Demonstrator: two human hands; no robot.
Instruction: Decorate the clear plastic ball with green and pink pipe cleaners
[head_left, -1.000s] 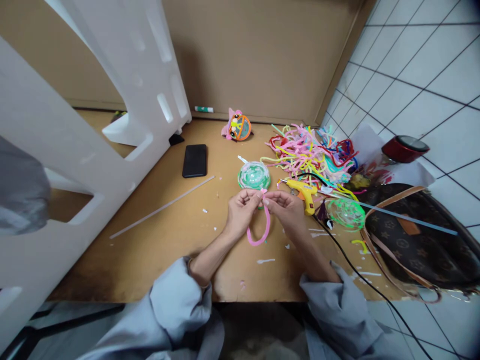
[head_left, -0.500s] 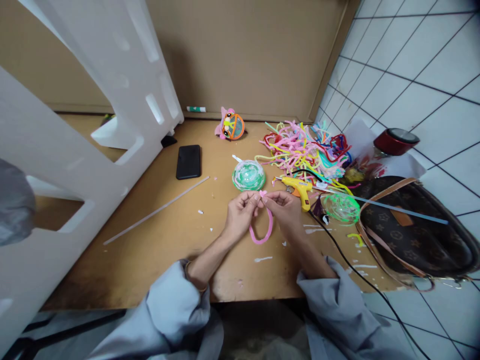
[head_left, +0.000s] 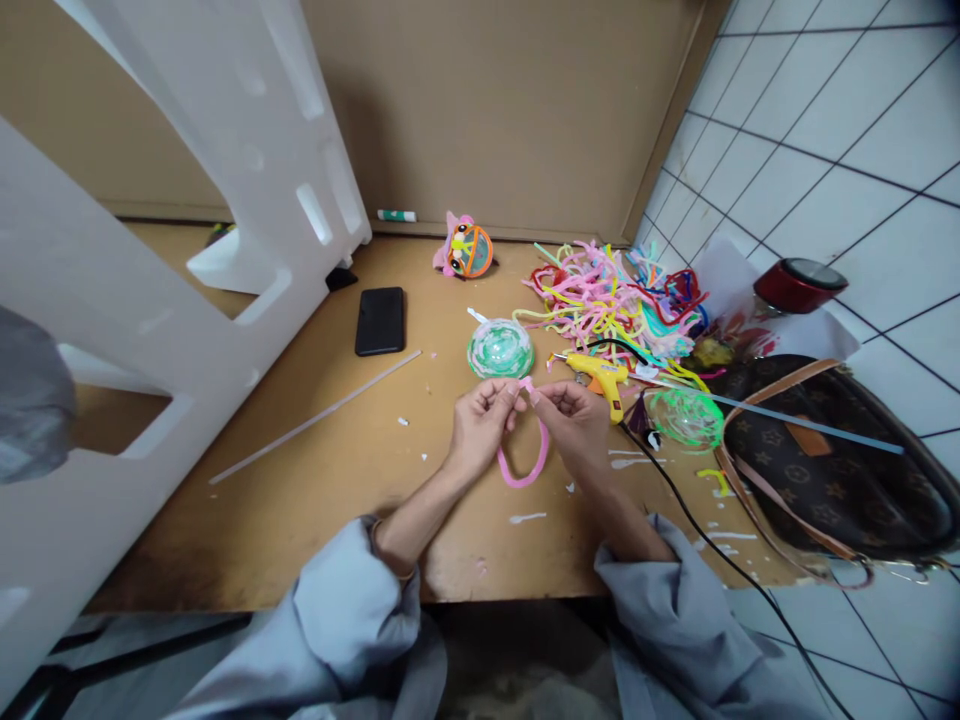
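Note:
A pink pipe cleaner (head_left: 523, 482) is bent into a loop that hangs toward the table's front edge. My left hand (head_left: 480, 425) pinches one end of it between thumb and fingers. The other end is pinched by my right hand (head_left: 576, 425), and the two ends meet between my fingertips. Just beyond my left fingers lies a round green-and-white coiled piece (head_left: 500, 347). A yellow glue gun (head_left: 600, 375) lies on its side beyond my right hand. Farther right is a bright green coiled piece (head_left: 686, 417).
A heap of coloured pipe cleaners (head_left: 615, 300) lies at the back right. Beside it are a red-lidded bottle (head_left: 799, 285) and a brown handbag (head_left: 840, 460). A black phone (head_left: 379, 321), a glue stick (head_left: 315, 417) and a small decorated figure (head_left: 465, 248) lie left and back. The glue gun's cord (head_left: 705, 555) runs off the front right.
The two hands stay nearly in place with the pink loop between them. My right fingertips have shifted very slightly to the right. The surroundings slide slightly right in view.

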